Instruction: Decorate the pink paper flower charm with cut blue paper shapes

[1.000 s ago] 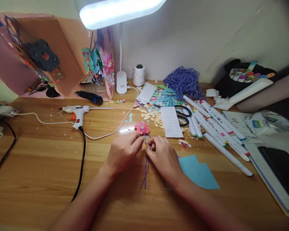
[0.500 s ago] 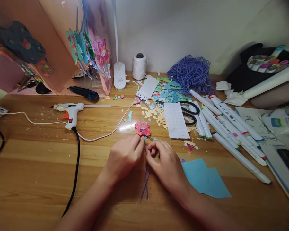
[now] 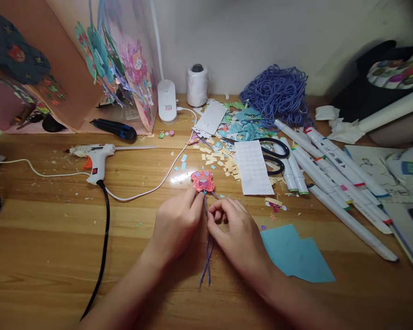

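I note both forearms (image 3: pixel 132 279) angled inward; left hand (image 3: pixel 179 217) curled, knuckles up; right hand (image 3: pixel 236 227) in a pinch.

Your brown wood-grained bench (image 3: pixel 48 238), smooth, glossy; your red flower-shaped paper cutout (image 3: pixel 203 182), speckled; your thin purple textile cords (image 3: pixel 207 264), matt; your angular blue paper sheet (image 3: pixel 298 254), matt; your white pistol-shaped plastic glue gun (image 3: pixel 99 161), smooth.
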`<state>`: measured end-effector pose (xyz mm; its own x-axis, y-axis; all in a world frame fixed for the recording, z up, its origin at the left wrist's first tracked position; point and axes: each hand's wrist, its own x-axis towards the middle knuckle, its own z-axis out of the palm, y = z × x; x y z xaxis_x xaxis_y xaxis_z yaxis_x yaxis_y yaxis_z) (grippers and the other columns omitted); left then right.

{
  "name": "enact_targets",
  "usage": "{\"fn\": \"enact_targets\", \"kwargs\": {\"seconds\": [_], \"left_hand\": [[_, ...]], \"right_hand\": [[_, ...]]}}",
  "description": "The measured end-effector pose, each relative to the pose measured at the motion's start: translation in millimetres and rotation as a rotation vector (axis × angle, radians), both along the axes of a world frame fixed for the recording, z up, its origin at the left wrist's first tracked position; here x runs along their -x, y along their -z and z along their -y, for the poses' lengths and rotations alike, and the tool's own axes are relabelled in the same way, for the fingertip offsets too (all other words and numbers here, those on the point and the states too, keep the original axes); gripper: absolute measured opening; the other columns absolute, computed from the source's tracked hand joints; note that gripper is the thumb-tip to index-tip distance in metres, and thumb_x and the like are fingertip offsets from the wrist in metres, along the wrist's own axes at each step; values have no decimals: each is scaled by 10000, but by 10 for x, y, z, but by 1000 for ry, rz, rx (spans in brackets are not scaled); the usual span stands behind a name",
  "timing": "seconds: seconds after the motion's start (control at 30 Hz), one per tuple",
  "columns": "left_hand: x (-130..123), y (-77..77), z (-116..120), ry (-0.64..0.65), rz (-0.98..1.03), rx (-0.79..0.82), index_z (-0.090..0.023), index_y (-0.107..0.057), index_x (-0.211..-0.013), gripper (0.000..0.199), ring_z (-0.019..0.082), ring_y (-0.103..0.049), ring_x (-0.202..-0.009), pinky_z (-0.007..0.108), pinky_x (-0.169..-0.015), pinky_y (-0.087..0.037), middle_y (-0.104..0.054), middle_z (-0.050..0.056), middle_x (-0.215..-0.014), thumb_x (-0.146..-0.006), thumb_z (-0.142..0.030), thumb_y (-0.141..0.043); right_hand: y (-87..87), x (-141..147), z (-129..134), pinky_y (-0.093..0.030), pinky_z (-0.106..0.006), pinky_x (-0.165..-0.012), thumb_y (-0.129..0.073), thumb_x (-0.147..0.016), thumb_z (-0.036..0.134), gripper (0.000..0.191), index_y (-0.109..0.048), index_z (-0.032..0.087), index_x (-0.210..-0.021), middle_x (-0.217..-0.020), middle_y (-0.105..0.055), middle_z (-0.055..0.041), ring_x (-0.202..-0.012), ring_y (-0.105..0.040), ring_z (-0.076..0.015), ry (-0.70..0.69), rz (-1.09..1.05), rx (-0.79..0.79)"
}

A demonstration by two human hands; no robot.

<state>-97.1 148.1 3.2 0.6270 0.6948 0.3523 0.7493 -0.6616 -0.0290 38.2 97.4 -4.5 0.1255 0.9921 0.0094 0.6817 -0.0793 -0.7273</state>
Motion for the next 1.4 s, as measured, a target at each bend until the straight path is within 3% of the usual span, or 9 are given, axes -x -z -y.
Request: {"fn": "enact_targets", "kwargs": {"seconds": [0.97, 1.4], "left_hand": [[13, -25, 6, -36, 123, 71, -205, -685, -848, 108, 133, -571, -599, 271, -529, -332, -691, -18, -793, -832, -168, -586], [-51, 17, -8, -54, 142, 86, -196, -653, -739, 182, 121, -558, -580, 276, -513, -322, -663, -17, -732, -871, -186, -528]], "right_hand": [[-21, -6, -5, -385, -314, -658, -514, -784, 100, 104, -517, 191, -736, -694, -531, -10, -723, -486, -199, -3, 12, -1], [-15, 2, -9, -391, -318, -662, -511, -788, 121, 97, -518, 200, -733, -698, -537, -14, -732, -491, -204, 0, 32, 6]]}}
